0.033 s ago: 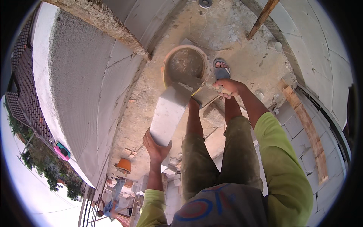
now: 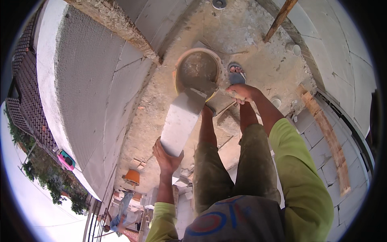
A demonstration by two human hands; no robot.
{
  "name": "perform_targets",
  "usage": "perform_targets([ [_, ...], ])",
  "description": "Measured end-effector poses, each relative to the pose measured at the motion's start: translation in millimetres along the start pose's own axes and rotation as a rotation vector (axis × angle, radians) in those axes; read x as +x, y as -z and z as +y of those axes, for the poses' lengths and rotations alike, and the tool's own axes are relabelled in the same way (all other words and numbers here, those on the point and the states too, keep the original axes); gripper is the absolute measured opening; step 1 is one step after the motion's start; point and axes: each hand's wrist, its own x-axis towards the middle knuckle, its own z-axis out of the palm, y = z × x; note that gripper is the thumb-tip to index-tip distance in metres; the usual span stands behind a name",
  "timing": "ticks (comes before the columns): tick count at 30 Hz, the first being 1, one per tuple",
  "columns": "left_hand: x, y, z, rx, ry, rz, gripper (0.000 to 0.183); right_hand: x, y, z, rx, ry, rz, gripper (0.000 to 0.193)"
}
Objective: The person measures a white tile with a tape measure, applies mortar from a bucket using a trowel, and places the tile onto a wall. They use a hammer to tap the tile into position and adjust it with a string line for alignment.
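My left hand (image 2: 166, 156) grips the lower end of a long white lightweight concrete block (image 2: 179, 123), tilted so its far end rests at or just over the rim of a round bucket (image 2: 175, 76). Wet grey mortar (image 2: 197, 66) fills much of the bucket. A grey layer of mortar (image 2: 188, 98) covers the block's far end. Beside the bucket's right rim, my right hand (image 2: 242, 93) is closed round a mortar-smeared handle, apparently a trowel's. The trowel blade (image 2: 198, 92) seems to lie against the block's coated end, partly lost in the mortar.
Pale block walls rise on the left (image 2: 88, 92) and right (image 2: 342, 60). A rough timber prop (image 2: 117, 28) leans at upper left, another post (image 2: 280, 20) at upper right. A wooden plank (image 2: 328, 139) lies right. An orange tub (image 2: 132, 176) and another person (image 2: 119, 218) are lower left.
My right hand has turned slightly, and its forearm has shifted a little left. The block and my left hand look nearly unchanged.
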Motion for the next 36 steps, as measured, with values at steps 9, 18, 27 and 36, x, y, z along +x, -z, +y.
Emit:
perform_targets([
  [9, -26, 61, 24, 0.083, -0.142, -0.054, 0.117, -240, -186, -74, -1.095, 1.167, 0.650, 0.080],
  [18, -48, 198, 118, 0.270, -0.569, -0.091, 0.119, -327, -274, -51, -1.830, 0.988, 0.469, 0.102],
  [27, -27, 203, 275, 0.347, -1.295, -0.099, 0.105, -487, -207, 54, -1.470, 0.785, 1.183, 0.101],
  [36, 41, 114, 498, 0.026, -1.524, -0.448, 0.046, -594, -104, 148, -1.001, 0.280, 1.385, 0.113],
])
